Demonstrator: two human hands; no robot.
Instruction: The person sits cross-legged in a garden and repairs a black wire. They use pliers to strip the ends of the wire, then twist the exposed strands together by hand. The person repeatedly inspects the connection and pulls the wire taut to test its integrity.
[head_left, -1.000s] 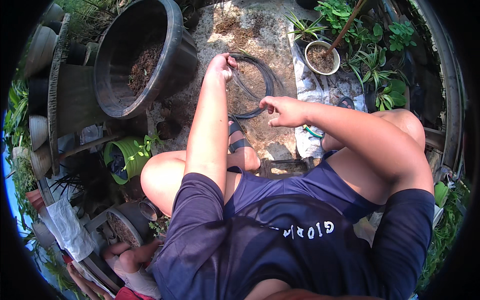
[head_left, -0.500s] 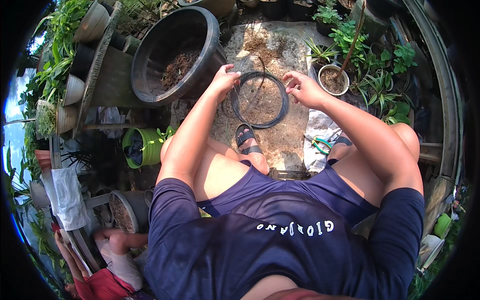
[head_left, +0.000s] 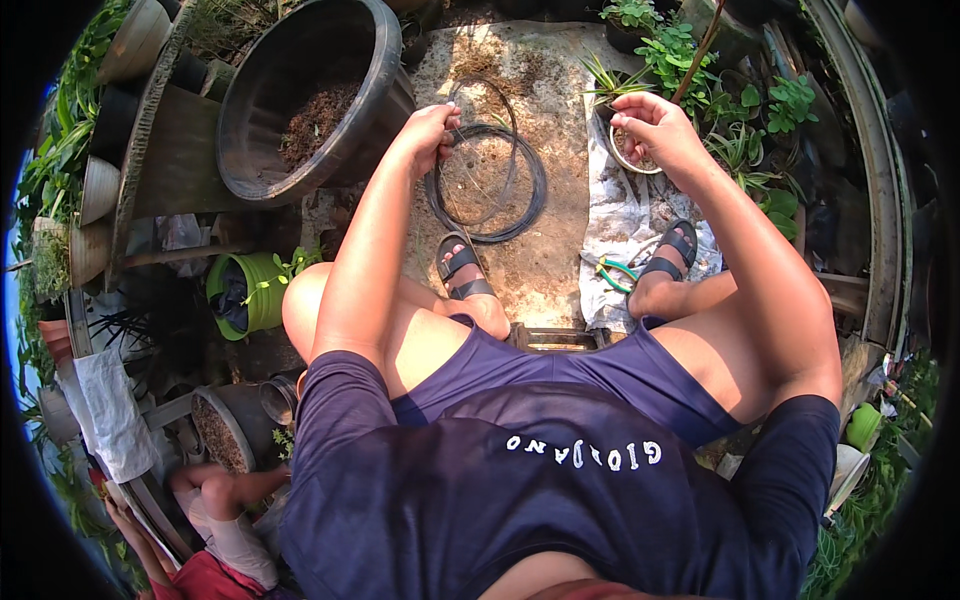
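A coil of thin dark wire (head_left: 535,205) lies on the ground ahead of my feet, with a looser loop rising from its upper part. My left hand (head_left: 430,132) is closed at the coil's left edge, pinching the wire at the fingertips. Out to the right, apart from the coil, my right hand (head_left: 648,130) is held above a white pot (head_left: 625,158). Its fingers are curled in, thumb close to the index; anything between them is too thin to make out. Green-handled pliers (head_left: 617,275) rest on a white sack (head_left: 600,300) beside my right foot.
A big black pot (head_left: 235,160) with soil leans at the left, above a lime-green pot (head_left: 262,290). Leafy potted plants (head_left: 740,140) crowd the right side. Another person (head_left: 215,540) is at the lower left. A low wooden piece (head_left: 560,338) is between my legs.
My right hand has moved right, away from the coil, and its fingers have curled in more. My left hand stays by the coil's edge. The view has shifted, uncovering my right foot.
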